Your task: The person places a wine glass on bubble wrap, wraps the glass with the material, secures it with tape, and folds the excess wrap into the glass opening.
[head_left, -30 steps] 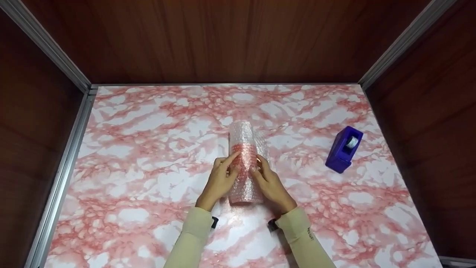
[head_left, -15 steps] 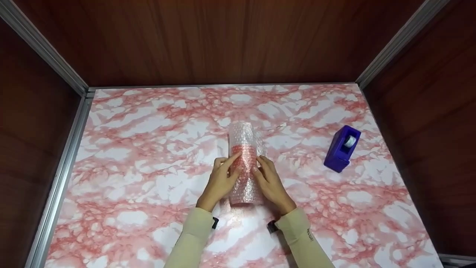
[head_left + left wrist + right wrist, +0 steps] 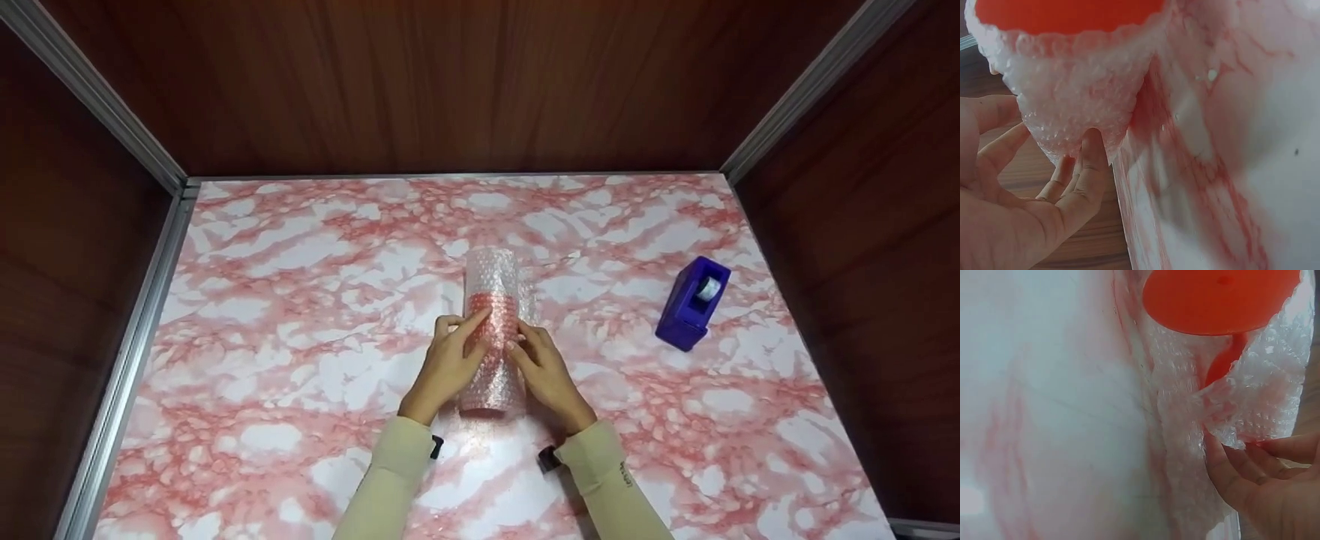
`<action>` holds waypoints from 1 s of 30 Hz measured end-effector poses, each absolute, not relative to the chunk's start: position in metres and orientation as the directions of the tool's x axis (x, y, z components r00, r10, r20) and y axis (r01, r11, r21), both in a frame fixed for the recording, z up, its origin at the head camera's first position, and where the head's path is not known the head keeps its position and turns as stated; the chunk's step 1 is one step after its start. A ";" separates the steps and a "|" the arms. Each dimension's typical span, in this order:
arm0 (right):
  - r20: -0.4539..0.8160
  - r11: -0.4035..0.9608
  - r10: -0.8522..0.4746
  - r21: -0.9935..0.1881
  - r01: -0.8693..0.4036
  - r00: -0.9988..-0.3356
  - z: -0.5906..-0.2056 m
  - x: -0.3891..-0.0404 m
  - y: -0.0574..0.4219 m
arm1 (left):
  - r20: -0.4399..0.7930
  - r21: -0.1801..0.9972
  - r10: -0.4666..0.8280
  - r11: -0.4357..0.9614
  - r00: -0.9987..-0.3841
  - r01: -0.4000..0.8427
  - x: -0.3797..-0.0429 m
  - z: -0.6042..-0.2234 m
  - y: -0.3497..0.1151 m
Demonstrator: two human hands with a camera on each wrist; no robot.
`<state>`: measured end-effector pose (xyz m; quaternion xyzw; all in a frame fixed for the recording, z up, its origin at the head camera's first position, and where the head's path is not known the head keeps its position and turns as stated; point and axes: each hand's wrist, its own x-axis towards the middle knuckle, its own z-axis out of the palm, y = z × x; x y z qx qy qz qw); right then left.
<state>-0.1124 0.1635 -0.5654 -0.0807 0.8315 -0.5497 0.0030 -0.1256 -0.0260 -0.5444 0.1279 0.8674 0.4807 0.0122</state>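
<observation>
A roll of clear bubble wrap lies lengthwise on the marbled table, wrapped around a red object. In the right wrist view the red object shows a round flat end and a curved, handle-like part. My left hand holds the roll's left side, its index finger stretched over the top and its other fingers against the side. My right hand grips the right side, where its fingers and thumb pinch the wrap's edge. A loose flap of wrap sticks out beyond the roll on the right.
To the right stands a purple tape dispenser with a tape roll in it. Dark wood panels with metal rails enclose the table at the back and sides.
The near end of the bubble wrap roll has swung slightly left. Both hands keep their hold, with small finger shifts. The tape dispenser stays put.
</observation>
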 end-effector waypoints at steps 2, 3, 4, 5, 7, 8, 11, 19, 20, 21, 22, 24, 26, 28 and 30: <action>0.077 0.385 -0.142 -0.914 -0.126 -0.987 -0.553 -0.110 0.161 | 0.100 0.838 0.234 0.505 -0.967 0.209 -0.125 -0.544 -0.026; 0.072 0.385 -0.146 -0.915 -0.124 -0.987 -0.548 -0.108 0.160 | 0.105 0.838 0.234 0.503 -0.966 0.213 -0.125 -0.544 -0.026; 0.069 0.386 -0.150 -0.914 -0.123 -0.986 -0.542 -0.107 0.159 | 0.106 0.838 0.233 0.503 -0.967 0.213 -0.125 -0.544 -0.025; 0.070 0.383 -0.153 -0.915 -0.124 -0.986 -0.536 -0.105 0.158 | 0.110 0.838 0.231 0.502 -0.967 0.216 -0.125 -0.544 -0.025; 0.074 0.369 -0.158 -0.920 -0.129 -0.985 -0.527 -0.102 0.157 | 0.120 0.838 0.231 0.498 -0.966 0.223 -0.124 -0.545 -0.025; 0.075 0.366 -0.155 -0.922 -0.128 -0.985 -0.527 -0.102 0.157 | 0.124 0.840 0.231 0.493 -0.965 0.226 -0.124 -0.545 -0.025; 0.067 0.353 -0.142 -0.929 -0.113 -0.988 -0.533 -0.103 0.158 | 0.115 0.846 0.223 0.488 -0.968 0.213 -0.125 -0.545 -0.025; -0.019 0.331 -0.137 -0.943 -0.028 -0.990 -0.536 -0.104 0.162 | 0.110 0.849 0.216 0.488 -0.970 0.205 -0.127 -0.543 -0.025; -0.034 0.321 -0.141 -0.947 -0.013 -0.989 -0.540 -0.105 0.163 | 0.115 0.847 0.219 0.489 -0.969 0.211 -0.127 -0.542 -0.024; -0.051 0.309 -0.142 -0.951 0.005 -0.989 -0.546 -0.107 0.165 | 0.119 0.844 0.222 0.490 -0.968 0.216 -0.127 -0.542 -0.024; -0.062 0.296 -0.139 -0.955 0.019 -0.988 -0.551 -0.108 0.166 | 0.124 0.842 0.224 0.491 -0.967 0.222 -0.126 -0.542 -0.024; -0.074 0.280 -0.130 -0.959 0.035 -0.989 -0.562 -0.110 0.169 | 0.132 0.840 0.225 0.492 -0.965 0.229 -0.126 -0.541 -0.023; -0.079 0.267 -0.114 -0.963 0.046 -0.990 -0.570 -0.111 0.170 | 0.143 0.839 0.224 0.489 -0.964 0.238 -0.125 -0.541 -0.023; -0.080 0.257 -0.100 -0.965 0.052 -0.992 -0.572 -0.111 0.170 | 0.141 0.842 0.225 0.485 -0.964 0.236 -0.124 -0.542 -0.022; -0.085 0.244 -0.087 -0.968 0.061 -0.993 -0.574 -0.111 0.170 | 0.128 0.844 0.230 0.485 -0.965 0.228 -0.124 -0.542 -0.022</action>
